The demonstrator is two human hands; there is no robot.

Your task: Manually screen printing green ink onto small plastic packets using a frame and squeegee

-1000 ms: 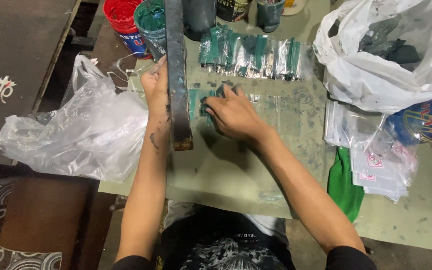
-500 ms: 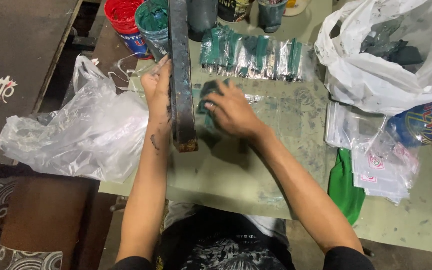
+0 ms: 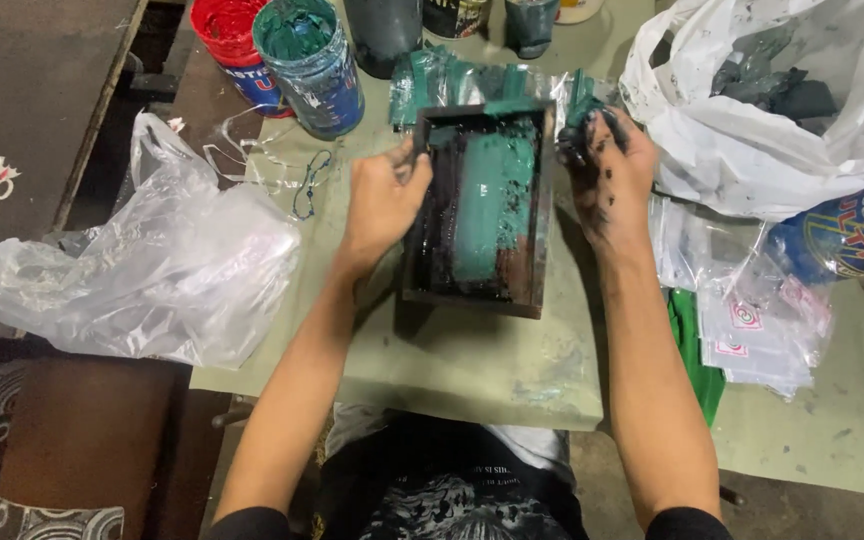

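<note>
Ink-smeared printing frame point(image 3: 480, 205) lies flat on the desk point(image 3: 472, 370), gripped at both sides — left hand point(image 3: 382, 200) pinching its left rail, right hand point(image 3: 607, 165) closed on the top right corner. Wet teal ink could smear onto the clear plastic bag point(image 3: 152, 270) or packets point(image 3: 752, 320) nearby — slick fingers may slip.

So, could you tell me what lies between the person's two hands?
In the head view, a small screen frame smeared with green ink lies between the left hand and right hand.

We find bare surface point(image 3: 452, 370) below the frame point(image 3: 480, 205). Paint tubs point(image 3: 297, 55) crowd above; plastic bags point(image 3: 152, 270) flank both sides.
</note>
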